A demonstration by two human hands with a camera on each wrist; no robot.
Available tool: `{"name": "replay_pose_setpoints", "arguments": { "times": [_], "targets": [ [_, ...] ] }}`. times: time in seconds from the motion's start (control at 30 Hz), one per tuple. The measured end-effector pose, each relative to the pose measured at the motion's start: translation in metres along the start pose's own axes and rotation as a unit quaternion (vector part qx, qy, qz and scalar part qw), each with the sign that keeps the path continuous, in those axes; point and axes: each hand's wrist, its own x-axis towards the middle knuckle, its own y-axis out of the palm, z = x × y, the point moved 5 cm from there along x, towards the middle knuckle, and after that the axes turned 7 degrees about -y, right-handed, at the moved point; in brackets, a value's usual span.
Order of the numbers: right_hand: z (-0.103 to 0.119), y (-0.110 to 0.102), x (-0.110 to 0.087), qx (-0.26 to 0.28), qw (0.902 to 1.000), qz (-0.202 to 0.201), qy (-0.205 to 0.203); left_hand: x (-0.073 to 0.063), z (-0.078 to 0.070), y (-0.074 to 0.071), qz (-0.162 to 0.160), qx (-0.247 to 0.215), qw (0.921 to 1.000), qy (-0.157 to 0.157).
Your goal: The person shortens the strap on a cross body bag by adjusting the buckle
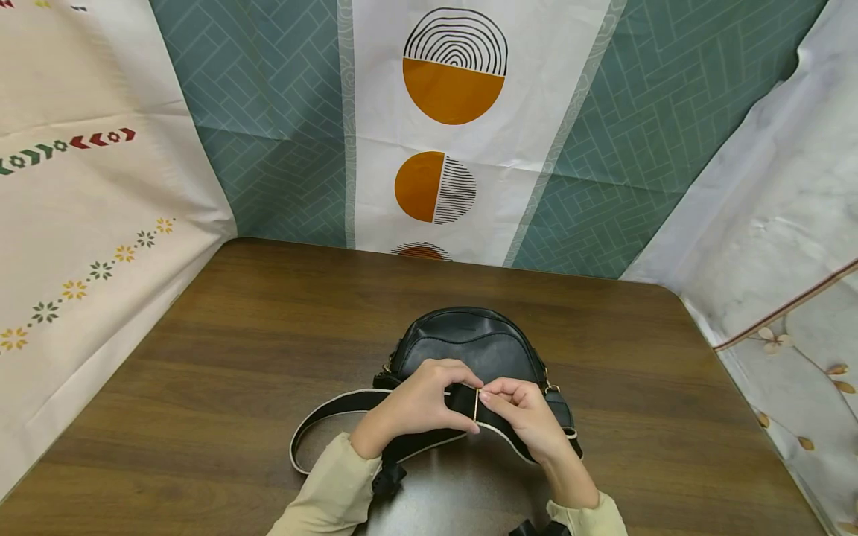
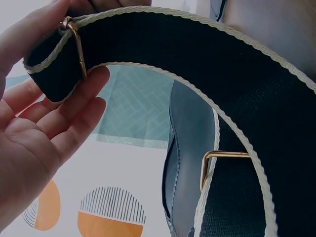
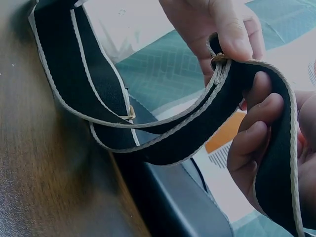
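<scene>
A black handbag (image 1: 469, 346) with a curved top lies in front of me, in the head view. Its wide black bag strap (image 1: 429, 444) has cream edging and runs across the front of the bag. A thin gold slide buckle (image 1: 477, 406) sits on the strap between my hands. My left hand (image 1: 422, 398) grips the strap beside the buckle, its thumb at the near edge. With thumb and fingertips, my right hand (image 1: 519, 413) pinches the strap at the buckle's other side. The left wrist view also shows a gold loop (image 2: 204, 170) lower on the strap.
The bag is on a brown wooden table (image 1: 221, 357). At the left the strap bends into a loop (image 1: 302, 432). A gold clasp (image 1: 551, 387) joins it at the bag's right side. Patterned cloth (image 1: 281, 112) hangs behind the table.
</scene>
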Motion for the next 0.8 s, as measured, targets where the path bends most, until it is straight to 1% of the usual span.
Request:
{"name": "replay_pose_setpoints", "arguments": {
  "times": [0.1,0.23,0.3,0.37,0.47,0.6,0.7,0.8],
  "targets": [
    [0.0,-0.001,0.0,-0.003,1.0,-0.003,-0.003,0.0,0.0,0.0,-0.005,-0.001,1.0,0.003],
    [0.0,-0.003,0.0,-0.001,1.0,-0.01,-0.002,0.0,-0.001,-0.001,-0.013,-0.001,0.9998,0.014],
    [0.0,-0.005,-0.001,-0.007,0.9999,-0.01,0.0,0.0,-0.001,-0.002,-0.015,-0.001,0.9997,0.02],
    [0.001,-0.007,-0.001,-0.022,0.9997,-0.008,0.003,0.001,-0.002,-0.002,-0.013,0.0,0.9997,0.019],
    [0.002,-0.012,-0.003,-0.058,0.9983,0.006,0.008,0.001,-0.002,-0.003,-0.009,-0.002,0.9999,0.013],
    [0.003,-0.018,-0.005,-0.104,0.9939,0.032,0.023,0.0,-0.002,-0.005,-0.006,-0.003,1.0,0.002],
    [0.004,-0.021,-0.007,-0.122,0.9912,0.045,0.027,0.0,-0.001,-0.005,-0.005,-0.006,1.0,-0.002],
    [0.005,-0.022,-0.007,-0.123,0.9911,0.047,0.018,-0.001,0.0,-0.005,-0.006,-0.008,0.9999,-0.005]
  ]
}}
